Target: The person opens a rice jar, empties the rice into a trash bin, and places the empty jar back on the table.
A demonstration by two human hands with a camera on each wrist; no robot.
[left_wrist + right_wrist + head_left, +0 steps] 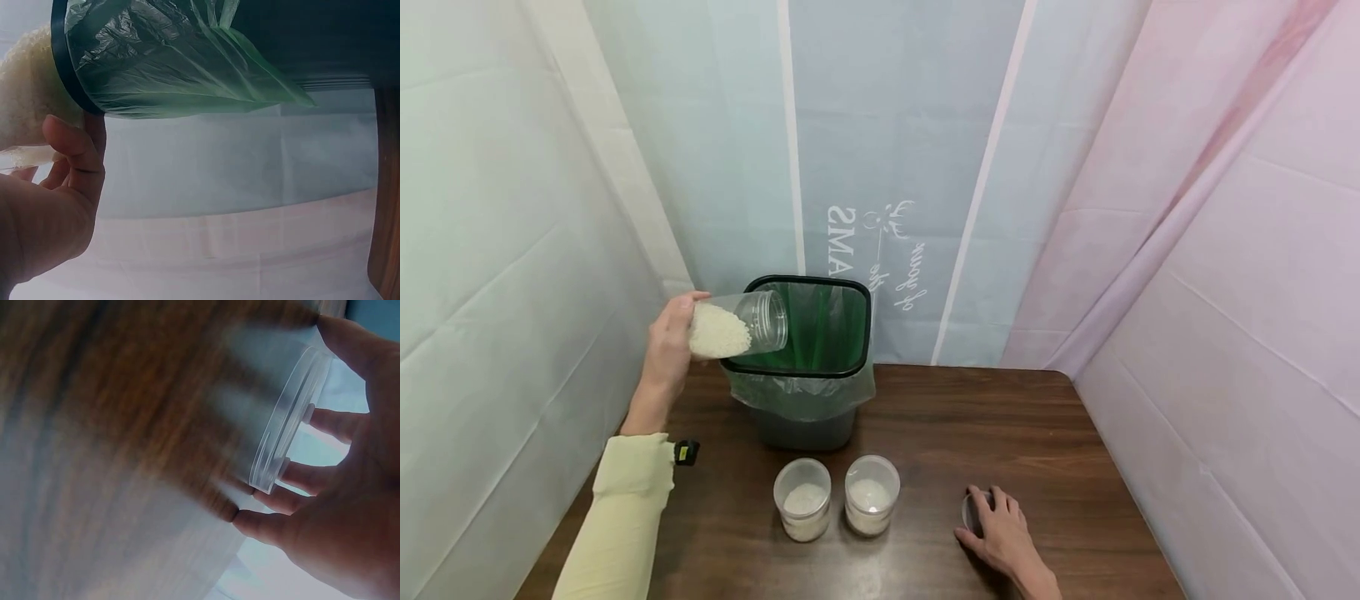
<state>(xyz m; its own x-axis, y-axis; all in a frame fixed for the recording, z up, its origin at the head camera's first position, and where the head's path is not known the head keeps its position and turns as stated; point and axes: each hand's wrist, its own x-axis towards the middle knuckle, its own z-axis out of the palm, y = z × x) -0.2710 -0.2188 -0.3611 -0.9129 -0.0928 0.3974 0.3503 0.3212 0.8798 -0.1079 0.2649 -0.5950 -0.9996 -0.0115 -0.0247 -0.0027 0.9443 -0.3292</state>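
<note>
Left hand (668, 343): curled round the base end of the jar (739, 325)
Jar: tipped on its side, mouth over the left rim of the bin (805, 432); contact unclear
Rice (718, 333): heaped along the jar's lower wall
Right hand (1006, 537): fingers spread, tips on the lid (289, 425) and table (970, 433)
Lid: under those fingers, toward the table's right edge
Bin: by the table's back edge, nearer its left corner; liner (808, 400) over the rim
Left tub (802, 510), right tub (872, 507): upright, side by side before the bin, rice inside
</note>
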